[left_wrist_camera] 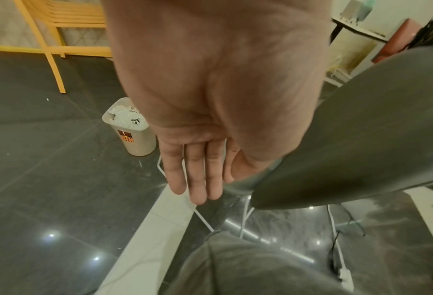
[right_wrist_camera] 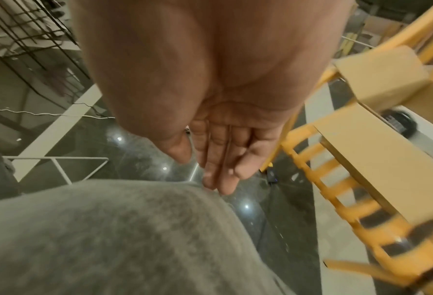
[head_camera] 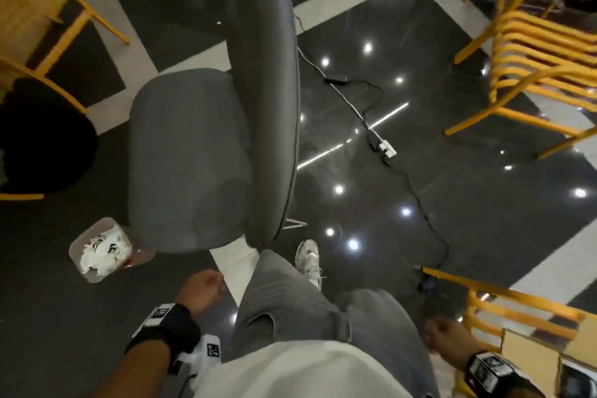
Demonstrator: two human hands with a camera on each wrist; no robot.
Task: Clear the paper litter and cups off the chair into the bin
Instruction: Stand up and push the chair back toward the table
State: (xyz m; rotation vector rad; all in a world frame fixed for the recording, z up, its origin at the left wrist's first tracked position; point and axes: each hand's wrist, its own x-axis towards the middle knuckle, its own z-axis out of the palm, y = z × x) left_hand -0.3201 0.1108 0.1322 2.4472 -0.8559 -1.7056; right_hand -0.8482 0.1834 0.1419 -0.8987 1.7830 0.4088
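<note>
The bin [left_wrist_camera: 134, 135] carries a dark label whose orange letters seem to read "BIN"; nothing else is legible.

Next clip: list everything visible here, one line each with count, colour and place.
Padded grey chair: one, grey, centre, seat bare.
Small translucent plastic bin: one, pale, floor by the seat's front corner, full of crumpled white paper.
Yellow slatted chairs: several, around the edges.
Cardboard box: one, brown, on a yellow chair at right.
Power strip and cables: white and black, dark glossy floor.
Left hand: empty, fingers straight.
Right hand: empty, fingers straight.
</note>
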